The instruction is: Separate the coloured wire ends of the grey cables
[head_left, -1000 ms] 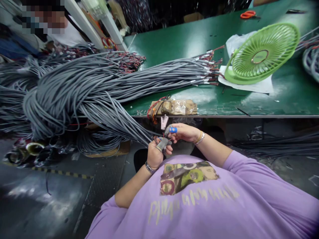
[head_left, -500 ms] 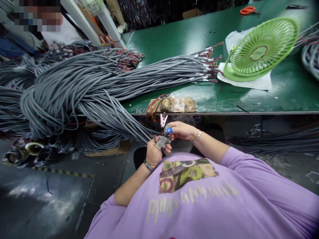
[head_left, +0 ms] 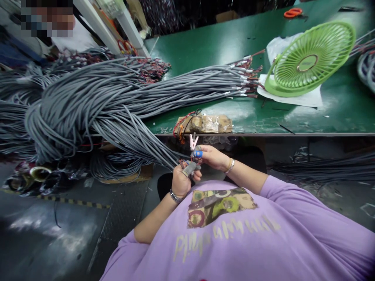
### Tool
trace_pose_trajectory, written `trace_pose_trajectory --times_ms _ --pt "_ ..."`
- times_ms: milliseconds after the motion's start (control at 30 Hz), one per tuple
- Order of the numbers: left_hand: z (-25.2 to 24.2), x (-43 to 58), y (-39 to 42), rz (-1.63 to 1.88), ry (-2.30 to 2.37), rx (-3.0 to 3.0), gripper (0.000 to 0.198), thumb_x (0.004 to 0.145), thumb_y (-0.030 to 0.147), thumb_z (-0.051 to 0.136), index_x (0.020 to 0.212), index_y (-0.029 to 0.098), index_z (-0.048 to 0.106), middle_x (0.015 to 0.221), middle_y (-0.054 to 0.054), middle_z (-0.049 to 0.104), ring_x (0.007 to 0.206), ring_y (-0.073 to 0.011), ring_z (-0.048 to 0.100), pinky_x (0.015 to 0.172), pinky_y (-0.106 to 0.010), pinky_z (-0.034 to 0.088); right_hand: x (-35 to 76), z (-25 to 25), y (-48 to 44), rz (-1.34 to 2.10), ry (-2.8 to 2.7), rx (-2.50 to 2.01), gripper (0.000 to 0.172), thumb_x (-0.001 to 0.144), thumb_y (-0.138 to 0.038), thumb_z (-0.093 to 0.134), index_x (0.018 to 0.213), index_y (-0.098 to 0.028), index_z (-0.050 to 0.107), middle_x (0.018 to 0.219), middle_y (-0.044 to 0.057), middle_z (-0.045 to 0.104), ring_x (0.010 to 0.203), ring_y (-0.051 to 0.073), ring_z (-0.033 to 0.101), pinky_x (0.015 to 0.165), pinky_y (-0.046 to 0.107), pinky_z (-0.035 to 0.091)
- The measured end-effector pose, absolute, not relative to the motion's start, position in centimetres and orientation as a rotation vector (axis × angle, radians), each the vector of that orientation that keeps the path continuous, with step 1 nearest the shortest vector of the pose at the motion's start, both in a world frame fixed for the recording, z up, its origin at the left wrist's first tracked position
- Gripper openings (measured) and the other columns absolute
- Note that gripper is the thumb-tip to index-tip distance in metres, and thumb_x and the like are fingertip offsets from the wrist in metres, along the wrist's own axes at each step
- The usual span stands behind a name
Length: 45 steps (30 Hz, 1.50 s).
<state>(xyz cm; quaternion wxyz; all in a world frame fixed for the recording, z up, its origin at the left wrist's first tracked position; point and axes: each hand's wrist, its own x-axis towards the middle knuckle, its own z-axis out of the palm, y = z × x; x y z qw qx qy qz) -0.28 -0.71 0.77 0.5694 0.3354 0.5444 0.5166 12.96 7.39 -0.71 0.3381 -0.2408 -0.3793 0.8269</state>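
Observation:
Closed around the end of a grey cable bundle [head_left: 146, 142] is my left hand [head_left: 182, 180], its thumb in a grey finger cover. Thin coloured wires stick out beside that thumb. My right hand [head_left: 215, 157] pinches close by, with a blue band around a covered finger; what its fingertips hold is too small to make out. Just above the fingertips stands a pink clip [head_left: 193, 142], at the front edge of the workbench. Behind it a wooden block [head_left: 216, 123] with tape and red and black wires lies on the bench.
A large heap of grey cables [head_left: 67, 101] covers the left of the green bench [head_left: 205, 47]. A green fan [head_left: 310, 62] stands at the right, with orange-handled scissors [head_left: 293, 13] farther back. Coiled cables [head_left: 117, 168] lie below the bench. Another person is partly visible at upper left.
My right hand has shifted slightly at the wires, its fingertips now lower against the pink clip. My left hand keeps its hold on the cables. The whole view has drifted a little.

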Motion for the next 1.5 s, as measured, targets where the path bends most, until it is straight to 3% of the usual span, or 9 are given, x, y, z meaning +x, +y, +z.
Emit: trace_pose_trajectory --times_ms 167,300,400,567,800,933,1067,1500 --pt "0.8 -0.1 -0.9 1.284 1.298 0.788 0.035 0.071 0.047 0.071 0.064 0.013 0.065 0.053 -0.005 0.066 0.037 -0.0104 0.055 0.039 -0.021 0.042 13.5 -1.0 8.5 2.213 -0.844 -0.749 0.028 0.077 -0.040 0.071 0.078 -0.014 0.060 0.067 0.000 0.060 0.052 0.008 0.048 0.051 0.022 0.046" --pt "1.4 0.2 -0.6 1.309 1.292 0.793 0.034 0.072 0.046 0.071 0.064 0.013 0.066 0.053 -0.005 0.067 0.038 -0.0107 0.057 0.039 -0.020 0.043 13.0 -0.7 9.5 2.242 -0.802 -0.828 0.043 0.086 -0.056 0.057 0.077 -0.014 0.061 0.066 0.001 0.059 0.050 0.008 0.047 0.049 0.021 0.046" --pt "1.9 0.5 0.1 1.340 1.256 0.780 0.035 0.071 0.047 0.071 0.065 0.013 0.066 0.052 -0.004 0.066 0.037 -0.0104 0.056 0.037 -0.019 0.042 12.2 -0.4 9.8 2.146 -0.909 -0.807 0.050 0.081 -0.064 0.059 0.077 -0.015 0.062 0.064 0.000 0.057 0.050 0.007 0.044 0.048 0.020 0.041" --pt "2.2 0.7 1.2 1.362 1.211 0.753 0.035 0.070 0.047 0.072 0.066 0.013 0.066 0.051 -0.003 0.065 0.036 -0.0109 0.055 0.037 -0.020 0.044 11.3 -0.8 9.5 1.681 -1.065 -0.837 0.054 0.074 -0.069 0.061 0.067 -0.016 0.060 0.059 -0.001 0.053 0.053 0.008 0.043 0.051 0.021 0.036" --pt "1.9 0.9 1.8 1.330 1.256 0.737 0.035 0.070 0.046 0.072 0.065 0.013 0.065 0.050 -0.003 0.064 0.035 -0.0097 0.055 0.037 -0.019 0.041 10.4 -0.3 9.7 2.115 -0.687 -0.642 0.054 0.076 -0.068 0.061 0.072 -0.015 0.060 0.058 -0.001 0.053 0.051 0.009 0.044 0.049 0.021 0.040" --pt "1.5 1.0 1.8 1.328 1.271 0.743 0.037 0.070 0.049 0.070 0.066 0.013 0.064 0.051 -0.003 0.065 0.036 -0.0102 0.055 0.037 -0.019 0.042 9.9 0.0 9.8 2.116 -0.552 -0.637 0.052 0.076 -0.064 0.064 0.066 -0.014 0.057 0.052 -0.002 0.051 0.048 0.008 0.045 0.047 0.020 0.040" --pt "1.4 1.0 1.6 1.342 1.267 0.736 0.040 0.069 0.052 0.071 0.066 0.013 0.064 0.050 -0.003 0.064 0.036 -0.0102 0.055 0.037 -0.019 0.041 9.8 -0.1 9.8 2.095 -0.494 -0.656 0.050 0.075 -0.063 0.067 0.072 -0.013 0.062 0.051 -0.002 0.052 0.047 0.008 0.046 0.047 0.020 0.041" --pt "1.3 0.8 1.4 1.383 1.273 0.711 0.036 0.069 0.048 0.071 0.068 0.013 0.063 0.051 -0.003 0.065 0.035 -0.0105 0.055 0.037 -0.019 0.041 9.8 -0.3 9.8 2.065 -0.494 -0.656 0.048 0.071 -0.060 0.072 0.072 -0.012 0.066 0.057 -0.002 0.055 0.049 0.006 0.041 0.048 0.020 0.039"
